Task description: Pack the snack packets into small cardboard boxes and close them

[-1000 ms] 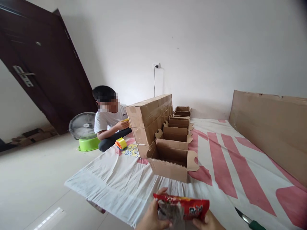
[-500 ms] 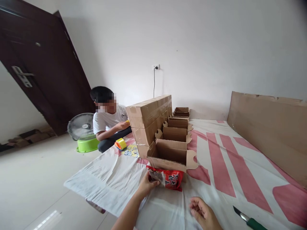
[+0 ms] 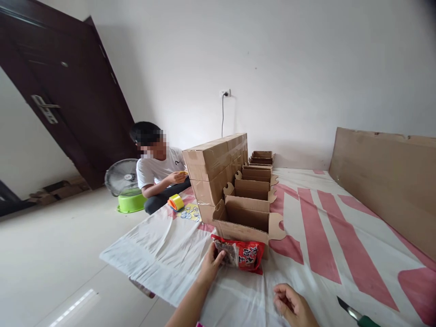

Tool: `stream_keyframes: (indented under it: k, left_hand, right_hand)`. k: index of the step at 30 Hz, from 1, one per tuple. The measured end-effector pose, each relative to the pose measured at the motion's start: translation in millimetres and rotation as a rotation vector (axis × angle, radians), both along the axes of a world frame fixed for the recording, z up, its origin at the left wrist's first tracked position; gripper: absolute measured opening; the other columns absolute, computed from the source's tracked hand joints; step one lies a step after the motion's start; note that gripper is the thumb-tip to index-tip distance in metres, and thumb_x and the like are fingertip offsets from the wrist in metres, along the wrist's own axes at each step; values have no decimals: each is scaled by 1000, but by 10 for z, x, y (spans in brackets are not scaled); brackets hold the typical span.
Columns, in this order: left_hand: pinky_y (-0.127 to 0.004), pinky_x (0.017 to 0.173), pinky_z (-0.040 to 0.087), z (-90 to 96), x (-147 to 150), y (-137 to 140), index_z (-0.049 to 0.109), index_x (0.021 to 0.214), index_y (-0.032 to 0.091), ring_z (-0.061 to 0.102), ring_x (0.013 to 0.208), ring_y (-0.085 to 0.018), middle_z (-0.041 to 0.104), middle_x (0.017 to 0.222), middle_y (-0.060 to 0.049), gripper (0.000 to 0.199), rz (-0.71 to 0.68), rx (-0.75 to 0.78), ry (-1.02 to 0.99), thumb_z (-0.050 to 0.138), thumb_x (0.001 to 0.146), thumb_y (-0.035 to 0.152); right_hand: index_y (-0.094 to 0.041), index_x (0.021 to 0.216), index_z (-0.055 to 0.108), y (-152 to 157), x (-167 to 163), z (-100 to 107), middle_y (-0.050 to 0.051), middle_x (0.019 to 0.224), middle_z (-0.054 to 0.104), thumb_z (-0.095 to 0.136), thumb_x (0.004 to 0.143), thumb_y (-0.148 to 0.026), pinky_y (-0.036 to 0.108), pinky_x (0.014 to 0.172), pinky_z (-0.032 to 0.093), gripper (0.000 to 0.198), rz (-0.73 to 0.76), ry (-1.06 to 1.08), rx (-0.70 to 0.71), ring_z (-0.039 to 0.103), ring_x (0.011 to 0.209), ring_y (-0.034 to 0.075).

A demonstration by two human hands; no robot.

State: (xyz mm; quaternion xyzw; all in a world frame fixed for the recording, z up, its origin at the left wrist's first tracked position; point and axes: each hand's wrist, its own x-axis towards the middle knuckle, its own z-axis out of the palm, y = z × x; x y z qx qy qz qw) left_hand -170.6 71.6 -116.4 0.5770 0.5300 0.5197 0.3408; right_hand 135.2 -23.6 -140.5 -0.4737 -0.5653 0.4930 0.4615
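Note:
My left hand (image 3: 211,265) is closed on the left end of a red food packet (image 3: 240,255), thumb on its front and fingers behind. The packet has dark lettering and a see-through part with brown contents. It is held against the near side of an open cardboard box (image 3: 245,220), whose flap sticks out to the right. My right hand (image 3: 293,305) hovers low over the cloth, fingers loosely curled and thumb apart, with nothing visible in it. A green-handled knife (image 3: 357,315) with its blade out lies to its right.
More open boxes (image 3: 254,188) run in a row toward the wall, beside stacked, taped boxes (image 3: 214,168). A cardboard panel (image 3: 381,181) stands at right. Across the stack sits a person (image 3: 160,172) near a tape roll (image 3: 176,202) and a fan (image 3: 122,178). Patterned cloth (image 3: 163,254) covers the surface.
The whole view has shifted slightly, so things appear a little farther right. My left hand still holds the packet by the box, and my right hand stays low beside it.

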Motion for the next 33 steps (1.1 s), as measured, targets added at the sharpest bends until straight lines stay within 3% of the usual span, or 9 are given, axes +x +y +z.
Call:
stream_keyframes:
  k: [5,10,16,21,25,33]
  left_hand:
    - [-39,89,50,44,11,-26,63,111,17,65,104,-30,72,110,-9,50,-3,-27,23,62,78,55]
    - [-39,88,49,54,25,-32,63,105,17,65,100,-30,73,104,-10,48,43,-16,24,61,76,56]
    - [-36,79,49,-15,34,-12,60,96,18,64,85,-26,70,89,-7,41,91,-11,10,62,78,55]
    - [-36,83,50,-49,38,14,57,101,17,63,91,-24,68,96,-8,45,84,20,-60,63,78,56]
    - [-33,80,51,-55,56,41,53,98,19,64,88,-22,67,93,-6,46,104,53,-115,63,77,58]
    - [-31,70,50,-83,44,56,53,89,19,61,74,-18,63,79,-3,39,129,43,-69,65,77,55]
  right_hand:
    - [-21,89,70,-22,6,112,5,76,68,63,73,-60,30,67,49,43,53,-43,-37,60,71,20]
    - [-21,84,70,-58,-53,115,5,71,66,61,75,-62,30,65,49,43,-55,-59,39,60,68,20]
    - [-21,84,69,-71,-74,101,5,72,68,61,77,-57,30,66,48,38,-38,-79,51,60,68,20]
    - [-21,86,69,-40,-22,98,5,75,68,60,80,-54,30,68,48,35,34,-105,60,61,70,21]
    - [-20,92,69,-1,42,67,6,80,69,57,84,-51,30,71,49,34,147,-155,43,62,75,21]
    - [-20,97,69,34,51,-122,7,83,68,56,83,-53,31,72,49,38,152,-175,5,61,75,21]
